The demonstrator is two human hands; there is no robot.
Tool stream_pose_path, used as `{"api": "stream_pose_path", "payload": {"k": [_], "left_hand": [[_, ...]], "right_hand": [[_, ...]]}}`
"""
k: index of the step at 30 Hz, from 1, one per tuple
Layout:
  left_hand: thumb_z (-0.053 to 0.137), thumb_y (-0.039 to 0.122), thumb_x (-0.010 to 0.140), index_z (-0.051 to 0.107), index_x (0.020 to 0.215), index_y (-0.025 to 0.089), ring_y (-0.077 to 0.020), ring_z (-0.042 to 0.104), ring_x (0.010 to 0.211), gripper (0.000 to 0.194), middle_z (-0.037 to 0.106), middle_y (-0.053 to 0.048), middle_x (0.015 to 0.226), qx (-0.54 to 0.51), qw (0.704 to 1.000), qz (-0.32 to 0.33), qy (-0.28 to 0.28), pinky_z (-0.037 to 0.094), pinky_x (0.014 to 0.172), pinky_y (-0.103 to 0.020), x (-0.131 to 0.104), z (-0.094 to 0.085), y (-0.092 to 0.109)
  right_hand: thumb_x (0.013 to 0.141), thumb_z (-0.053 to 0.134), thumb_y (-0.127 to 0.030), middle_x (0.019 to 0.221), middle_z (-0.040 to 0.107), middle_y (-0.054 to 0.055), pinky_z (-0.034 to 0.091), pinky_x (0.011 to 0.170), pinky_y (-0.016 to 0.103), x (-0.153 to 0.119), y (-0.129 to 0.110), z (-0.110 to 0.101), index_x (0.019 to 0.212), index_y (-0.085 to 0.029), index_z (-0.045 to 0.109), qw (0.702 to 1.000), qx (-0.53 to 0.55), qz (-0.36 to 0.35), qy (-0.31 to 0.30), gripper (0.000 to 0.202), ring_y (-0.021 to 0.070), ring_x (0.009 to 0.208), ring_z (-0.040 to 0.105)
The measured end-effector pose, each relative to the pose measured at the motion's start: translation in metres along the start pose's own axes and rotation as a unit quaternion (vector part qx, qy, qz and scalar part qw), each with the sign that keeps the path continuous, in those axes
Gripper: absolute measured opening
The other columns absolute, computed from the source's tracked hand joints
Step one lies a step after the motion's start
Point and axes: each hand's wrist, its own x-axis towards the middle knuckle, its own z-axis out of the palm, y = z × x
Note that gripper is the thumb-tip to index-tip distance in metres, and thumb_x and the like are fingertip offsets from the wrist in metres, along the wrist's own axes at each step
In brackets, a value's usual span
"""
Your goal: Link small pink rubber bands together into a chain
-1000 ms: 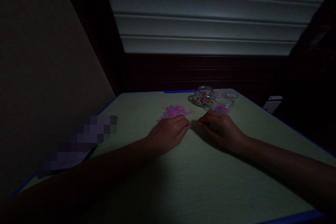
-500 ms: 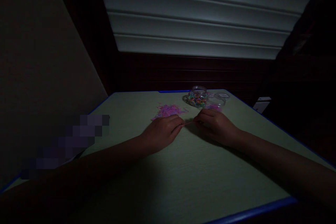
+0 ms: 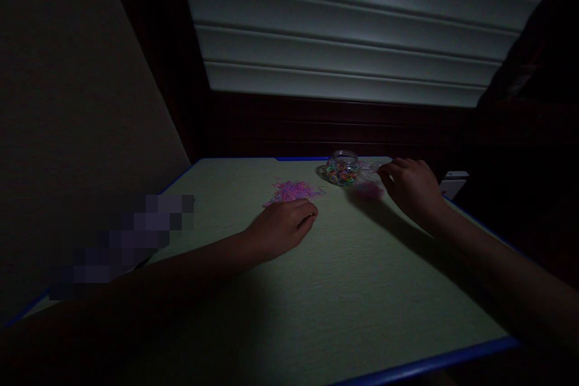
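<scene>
Take the round clear jar [image 3: 344, 157] as your landmark; multicoloured loops [image 3: 342, 175] lie inside it, near the far edge of the table [image 3: 325, 289]. Your left hand [image 3: 280, 228] is nearer to you than the jar and to its left, just in front of a loose pink and purple heap [image 3: 295, 190]. Its fingers are drawn in close to the thumb; you cannot tell whether they grip anything. Your right hand [image 3: 409, 186] is right of the jar, by a clear container [image 3: 371, 178] with a pink batch [image 3: 368, 192] low in it. Thumb and fingers are bent close together there, and any hold is too dim to tell.

Blue edging [image 3: 425, 367] runs along the table, close behind the jar and well apart from it on your side. Green tabletop stretches from the jar toward you, between your forearms. To the jar's right, the right forearm crosses the side edge, with a white object [image 3: 453, 184] past it. Well left of the jar, a blurred-out item [image 3: 136, 241] lies along the left edge, its surface unreadable. Any lettering on the jar is too dark to read.
</scene>
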Motion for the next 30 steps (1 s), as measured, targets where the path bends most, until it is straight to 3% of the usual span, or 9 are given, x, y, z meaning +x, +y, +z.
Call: {"api": "stream_pose_path", "payload": {"k": [14, 23, 30], "left_hand": [[0.034, 0.021, 0.084, 0.053, 0.087, 0.019, -0.0126, 0.054, 0.076, 0.020, 0.058, -0.002, 0.083, 0.010, 1.000, 0.002, 0.003, 0.041, 0.070, -0.025, 0.001, 0.002, 0.000], [0.034, 0.022, 0.083, 0.053, 0.086, 0.019, -0.0121, 0.054, 0.074, 0.019, 0.057, -0.001, 0.083, 0.007, 1.000, -0.016, -0.006, 0.041, 0.069, -0.024, 0.001, 0.000, 0.002], [0.035, 0.021, 0.083, 0.053, 0.086, 0.019, -0.0129, 0.054, 0.076, 0.019, 0.058, -0.002, 0.086, 0.047, 0.997, -0.056, 0.016, 0.041, 0.070, -0.025, 0.001, -0.002, 0.004]], "right_hand": [[0.083, 0.036, -0.026, 0.080, 0.061, 0.009, 0.026, 0.063, 0.029, -0.002, -0.004, -0.002, 0.084, -0.016, 0.064, 0.998, -0.034, 0.052, -0.024, 0.031, 0.0182, 0.073, 0.052], [0.083, 0.035, -0.022, 0.079, 0.061, 0.009, 0.026, 0.062, 0.029, -0.004, -0.005, -0.003, 0.082, -0.015, 0.064, 0.999, -0.034, 0.034, -0.008, 0.030, 0.0178, 0.070, 0.052], [0.083, 0.039, -0.024, 0.081, 0.061, 0.007, 0.030, 0.060, 0.026, -0.010, -0.025, -0.007, 0.088, -0.017, 0.063, 0.997, 0.078, 0.006, 0.005, 0.025, 0.0155, 0.068, 0.052]]}}
